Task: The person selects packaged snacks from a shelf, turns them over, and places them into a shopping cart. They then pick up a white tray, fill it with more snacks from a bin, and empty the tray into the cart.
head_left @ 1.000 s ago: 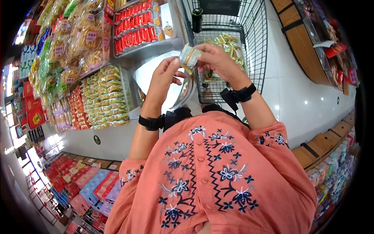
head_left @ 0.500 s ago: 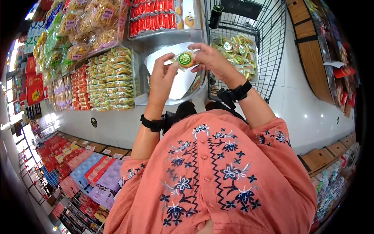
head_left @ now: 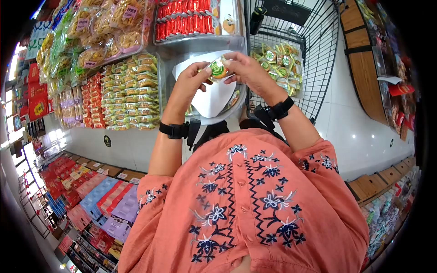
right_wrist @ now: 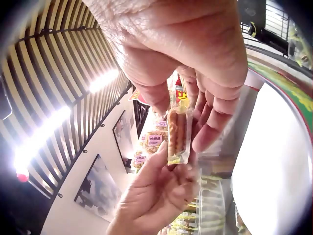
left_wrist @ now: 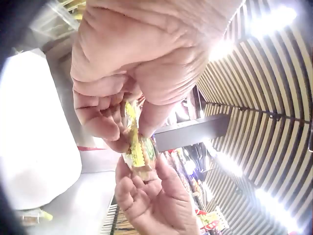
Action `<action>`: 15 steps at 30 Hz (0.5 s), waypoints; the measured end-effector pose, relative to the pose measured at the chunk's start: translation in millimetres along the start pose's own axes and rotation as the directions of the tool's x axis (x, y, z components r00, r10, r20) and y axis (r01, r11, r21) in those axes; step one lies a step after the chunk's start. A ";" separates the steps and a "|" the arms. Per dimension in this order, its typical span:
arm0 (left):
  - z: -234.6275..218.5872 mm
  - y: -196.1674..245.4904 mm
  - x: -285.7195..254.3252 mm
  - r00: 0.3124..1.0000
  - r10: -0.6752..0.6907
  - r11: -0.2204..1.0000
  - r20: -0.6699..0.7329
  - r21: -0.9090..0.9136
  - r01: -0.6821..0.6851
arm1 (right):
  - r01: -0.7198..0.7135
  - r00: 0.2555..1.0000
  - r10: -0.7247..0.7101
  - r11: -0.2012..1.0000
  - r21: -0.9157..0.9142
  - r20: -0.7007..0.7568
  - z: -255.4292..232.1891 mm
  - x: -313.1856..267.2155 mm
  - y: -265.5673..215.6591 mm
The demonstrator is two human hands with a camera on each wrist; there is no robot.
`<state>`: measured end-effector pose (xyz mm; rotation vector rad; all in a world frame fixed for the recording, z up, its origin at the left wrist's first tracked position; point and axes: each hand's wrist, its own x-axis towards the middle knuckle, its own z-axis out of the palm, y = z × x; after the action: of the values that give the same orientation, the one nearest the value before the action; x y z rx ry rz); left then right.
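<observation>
A small wrapped pastry (head_left: 218, 69) in clear plastic, with a green round label, is held up in front of the body. My left hand (head_left: 187, 83) pinches its left end between thumb and fingers. The right hand (head_left: 253, 75) grips the opposite end, its thumb on the label side. Seen edge-on in the right wrist view, the pastry (right_wrist: 178, 132) shows two brown layers inside the wrapper. The left wrist view has the packet (left_wrist: 139, 147) spanning the gap between both hands, its yellow crimped edge visible.
Below the hands lies a white sheet (head_left: 207, 98) in a display bin. Stacked yellow-green packets (head_left: 132, 93), red packets (head_left: 186, 27) and bagged snacks (head_left: 123, 20) fill the left shelf. At right stands a shopping cart (head_left: 314, 68) holding a bag of similar packets (head_left: 278, 63) and a dark bottle (head_left: 257, 19).
The packet has turned from tilted to label-up. The left hand, loose beside it half a second ago, now pinches it. The head view has shifted, so shelf and cart appear farther right.
</observation>
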<state>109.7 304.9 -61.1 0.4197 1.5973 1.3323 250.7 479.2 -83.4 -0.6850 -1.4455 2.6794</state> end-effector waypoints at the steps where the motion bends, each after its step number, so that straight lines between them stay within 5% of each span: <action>1: 1.4 -2.8 2.5 1.000 0.001 0.997 -0.016 -0.072 -0.002 | 0.007 1.000 -0.007 1.000 0.002 -0.013 0.3 1.5 0.5; 6: 4.8 -15.1 10.6 0.998 -0.068 0.952 0.003 -0.299 0.066 | 0.061 0.997 -0.066 0.993 -0.104 -0.049 2.4 14.0 9.9; 9: -4.1 -23.8 17.8 0.995 -0.075 0.996 -0.060 -0.061 0.071 | 0.013 0.997 -0.024 0.990 -0.141 -0.079 3.7 19.3 8.1; 12: -17.2 -21.1 27.0 0.959 0.220 0.935 -0.180 0.321 -0.155 | -0.028 0.998 0.008 0.944 -0.330 -0.063 6.3 22.9 -2.8; 15: -25.8 -3.8 30.1 0.930 0.356 0.771 -0.089 0.591 -0.238 | 0.010 1.000 -0.020 0.880 -0.475 -0.016 7.0 31.8 -0.1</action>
<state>75.5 312.4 -80.0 0.9725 2.1726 1.1161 219.3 480.8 -91.7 -0.7080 -2.1204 2.2980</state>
